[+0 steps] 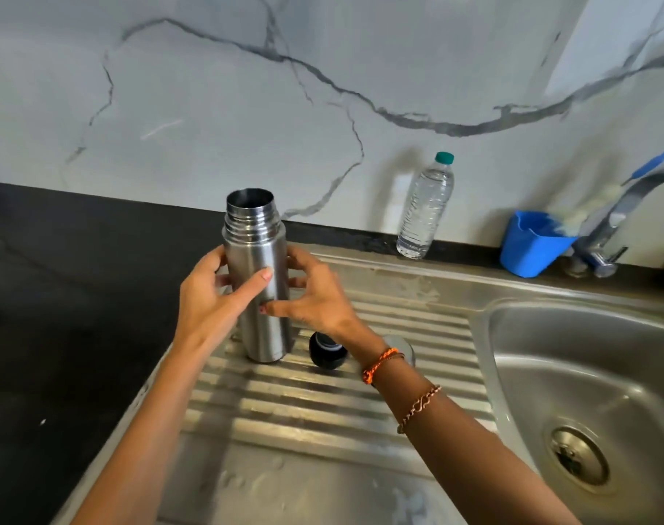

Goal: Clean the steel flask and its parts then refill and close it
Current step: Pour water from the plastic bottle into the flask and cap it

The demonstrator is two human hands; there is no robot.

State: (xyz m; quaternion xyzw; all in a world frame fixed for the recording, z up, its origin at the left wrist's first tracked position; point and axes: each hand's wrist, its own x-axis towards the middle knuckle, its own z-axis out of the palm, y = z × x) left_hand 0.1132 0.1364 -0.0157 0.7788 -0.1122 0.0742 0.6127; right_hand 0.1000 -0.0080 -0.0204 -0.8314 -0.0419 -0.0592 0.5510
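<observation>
The steel flask (260, 274) stands upright on the ribbed drainboard (323, 403), its threaded mouth uncapped. My left hand (213, 293) grips its body from the left, thumb across the front. My right hand (315, 293) holds it from the right, thumb and fingers around the middle. A black stopper (324, 352) lies on the drainboard just right of the flask's base. Behind my right wrist, a steel cup lid (404, 350) is mostly hidden.
A clear plastic water bottle (425, 210) with a green cap stands against the marble wall. A blue tub (531, 244) with a scrubber sits beside the tap (618, 221). The sink basin (588, 392) lies to the right, a black counter (58, 297) to the left.
</observation>
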